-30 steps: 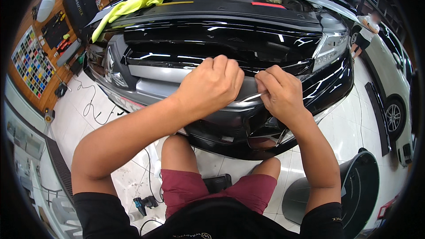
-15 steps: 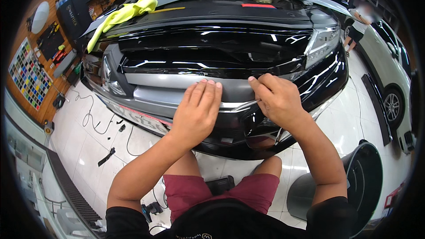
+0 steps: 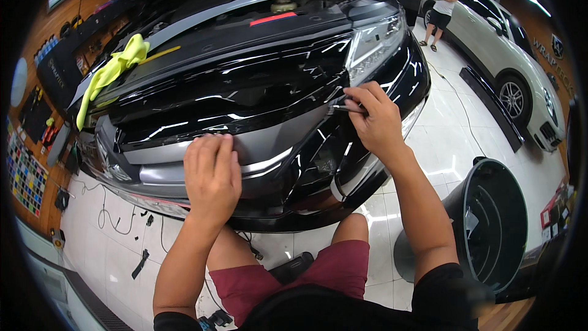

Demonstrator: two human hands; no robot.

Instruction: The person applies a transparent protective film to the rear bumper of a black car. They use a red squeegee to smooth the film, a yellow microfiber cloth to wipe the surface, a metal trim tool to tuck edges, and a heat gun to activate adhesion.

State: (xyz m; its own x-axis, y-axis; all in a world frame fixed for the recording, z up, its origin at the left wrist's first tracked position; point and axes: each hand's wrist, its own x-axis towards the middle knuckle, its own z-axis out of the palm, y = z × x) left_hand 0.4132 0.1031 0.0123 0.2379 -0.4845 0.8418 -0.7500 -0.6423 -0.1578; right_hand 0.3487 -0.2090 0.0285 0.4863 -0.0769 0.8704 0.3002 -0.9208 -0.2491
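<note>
In front of me is the nose of a black car, with a matte grey film strip [image 3: 269,136] running along the trim above the grille. My left hand [image 3: 211,171] lies on this strip near its middle, fingers side by side and flat against it, gripping nothing. Close under the headlight [image 3: 375,40], my right hand [image 3: 375,116] pinches the strip's right end between thumb and fingers. Part of that end is hidden by the fingers. A chrome-like silver trim [image 3: 266,165] passes below the strip.
A yellow-green cloth [image 3: 113,73], a yellow stick [image 3: 160,54] and a red flat piece [image 3: 272,19] lie on the car's front. A dark bin [image 3: 499,220] stands at right. Behind it are a pale car [image 3: 539,86] and a standing person [image 3: 442,9]. Cables [image 3: 116,224] trail over the floor.
My view has turned to the right. My right hand has moved away from the left, toward the headlight, with the film's end; my left hand still lies on the strip.
</note>
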